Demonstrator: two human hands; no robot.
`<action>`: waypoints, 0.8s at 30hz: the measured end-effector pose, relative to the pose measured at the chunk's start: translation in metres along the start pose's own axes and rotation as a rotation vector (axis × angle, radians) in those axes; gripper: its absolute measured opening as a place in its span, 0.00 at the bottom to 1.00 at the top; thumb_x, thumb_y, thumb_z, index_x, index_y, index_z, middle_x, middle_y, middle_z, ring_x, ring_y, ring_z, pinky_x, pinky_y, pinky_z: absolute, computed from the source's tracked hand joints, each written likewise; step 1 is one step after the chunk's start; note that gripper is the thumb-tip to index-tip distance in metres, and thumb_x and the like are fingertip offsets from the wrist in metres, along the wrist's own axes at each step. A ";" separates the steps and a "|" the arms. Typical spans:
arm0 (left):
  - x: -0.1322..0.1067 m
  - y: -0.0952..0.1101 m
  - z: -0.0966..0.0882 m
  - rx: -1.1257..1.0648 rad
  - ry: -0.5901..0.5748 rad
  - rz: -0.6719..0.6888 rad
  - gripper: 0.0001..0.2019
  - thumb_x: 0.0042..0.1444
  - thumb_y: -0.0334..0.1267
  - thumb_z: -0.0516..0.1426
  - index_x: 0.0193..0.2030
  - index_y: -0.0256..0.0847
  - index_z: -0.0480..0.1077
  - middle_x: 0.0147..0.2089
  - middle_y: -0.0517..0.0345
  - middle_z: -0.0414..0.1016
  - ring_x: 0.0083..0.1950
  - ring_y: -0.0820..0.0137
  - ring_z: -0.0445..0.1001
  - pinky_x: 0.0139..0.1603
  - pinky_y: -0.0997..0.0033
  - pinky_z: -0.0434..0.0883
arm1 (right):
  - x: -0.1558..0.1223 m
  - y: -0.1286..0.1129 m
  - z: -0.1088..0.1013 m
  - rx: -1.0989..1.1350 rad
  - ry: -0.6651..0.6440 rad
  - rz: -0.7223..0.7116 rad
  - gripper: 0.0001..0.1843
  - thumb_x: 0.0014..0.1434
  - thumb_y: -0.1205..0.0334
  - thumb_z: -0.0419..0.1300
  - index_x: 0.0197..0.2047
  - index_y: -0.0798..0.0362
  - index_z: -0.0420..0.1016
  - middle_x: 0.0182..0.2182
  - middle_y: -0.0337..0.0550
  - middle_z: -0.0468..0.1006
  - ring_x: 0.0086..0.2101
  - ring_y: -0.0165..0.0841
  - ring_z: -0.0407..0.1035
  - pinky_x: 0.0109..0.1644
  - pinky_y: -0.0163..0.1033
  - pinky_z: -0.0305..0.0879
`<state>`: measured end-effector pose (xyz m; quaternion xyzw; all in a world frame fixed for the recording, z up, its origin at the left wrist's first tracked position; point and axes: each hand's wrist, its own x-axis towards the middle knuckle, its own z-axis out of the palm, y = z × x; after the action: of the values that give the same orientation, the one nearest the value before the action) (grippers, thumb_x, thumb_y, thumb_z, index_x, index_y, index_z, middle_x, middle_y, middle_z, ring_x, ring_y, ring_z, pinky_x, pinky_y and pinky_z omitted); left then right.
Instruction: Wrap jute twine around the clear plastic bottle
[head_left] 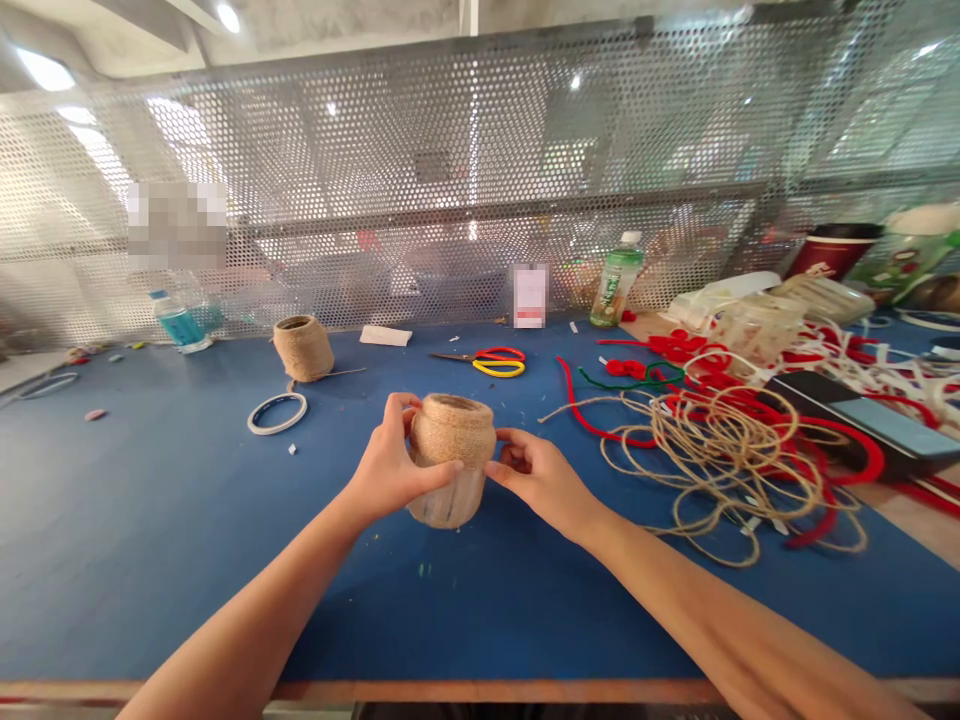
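On the big blue table [135,520], a pile of twine and red cord [720,470] lies at 2 o'clock, well away from the hands, and scissors [478,362] lie at 12 o'clock. The twine-wrapped jar [452,440] stands upright between both hands. The left hand [386,462] curls snugly round it, and the right hand [541,480] presses it with half-open fingers, a good steady hold.

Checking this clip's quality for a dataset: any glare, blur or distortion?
Head view: the wide lens bows the perforated screen and table edge; ceiling lights glare at upper left; two patches are pixelated; the jar, left hand and right hand look sharp.
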<state>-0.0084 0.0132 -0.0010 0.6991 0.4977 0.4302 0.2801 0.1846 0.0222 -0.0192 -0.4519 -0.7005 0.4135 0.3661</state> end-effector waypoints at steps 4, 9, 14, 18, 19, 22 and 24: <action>-0.001 -0.003 0.004 -0.095 0.003 0.008 0.29 0.37 0.44 0.62 0.43 0.42 0.51 0.38 0.57 0.67 0.38 0.68 0.67 0.39 0.66 0.67 | 0.000 -0.004 -0.004 0.064 0.022 -0.030 0.16 0.48 0.58 0.60 0.39 0.57 0.68 0.20 0.32 0.58 0.22 0.24 0.54 0.26 0.33 0.53; -0.004 -0.002 0.009 -0.269 -0.020 0.010 0.28 0.39 0.42 0.61 0.43 0.43 0.49 0.40 0.57 0.66 0.40 0.69 0.68 0.40 0.68 0.66 | -0.005 -0.013 -0.006 0.189 0.060 -0.034 0.16 0.46 0.55 0.61 0.34 0.55 0.64 0.20 0.31 0.56 0.21 0.23 0.53 0.24 0.32 0.51; -0.002 -0.006 0.009 -0.270 -0.069 -0.026 0.28 0.41 0.41 0.61 0.45 0.41 0.50 0.41 0.53 0.67 0.42 0.66 0.68 0.43 0.64 0.66 | -0.005 -0.013 -0.005 0.164 0.053 -0.004 0.16 0.45 0.55 0.62 0.32 0.55 0.62 0.19 0.30 0.56 0.21 0.23 0.52 0.24 0.31 0.50; -0.003 -0.005 0.009 -0.222 -0.064 -0.010 0.26 0.45 0.41 0.58 0.47 0.38 0.52 0.45 0.49 0.66 0.47 0.63 0.67 0.47 0.61 0.65 | -0.005 -0.013 -0.004 0.128 0.067 0.007 0.17 0.45 0.54 0.62 0.31 0.55 0.62 0.18 0.29 0.56 0.20 0.23 0.51 0.23 0.31 0.50; -0.004 -0.003 0.009 -0.189 -0.057 -0.003 0.25 0.45 0.41 0.58 0.48 0.37 0.52 0.46 0.48 0.65 0.48 0.62 0.66 0.48 0.61 0.65 | -0.006 -0.013 -0.003 0.116 0.074 0.005 0.17 0.45 0.54 0.62 0.31 0.55 0.62 0.18 0.29 0.56 0.20 0.23 0.51 0.23 0.31 0.50; -0.008 0.006 0.009 -0.086 -0.040 -0.015 0.27 0.44 0.43 0.58 0.48 0.36 0.53 0.48 0.47 0.64 0.49 0.62 0.66 0.49 0.60 0.65 | -0.008 -0.013 -0.002 0.076 0.089 -0.008 0.17 0.45 0.53 0.63 0.31 0.54 0.62 0.18 0.29 0.56 0.20 0.23 0.51 0.23 0.31 0.50; -0.010 0.012 0.009 -0.046 -0.026 -0.040 0.30 0.42 0.46 0.60 0.48 0.37 0.52 0.48 0.47 0.64 0.50 0.61 0.66 0.49 0.60 0.65 | -0.009 -0.012 -0.001 0.053 0.094 -0.020 0.18 0.46 0.52 0.63 0.32 0.54 0.61 0.18 0.29 0.56 0.20 0.23 0.51 0.22 0.31 0.50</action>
<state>0.0040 -0.0002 0.0015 0.6879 0.4980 0.4267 0.3111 0.1846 0.0115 -0.0088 -0.4540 -0.6760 0.4062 0.4147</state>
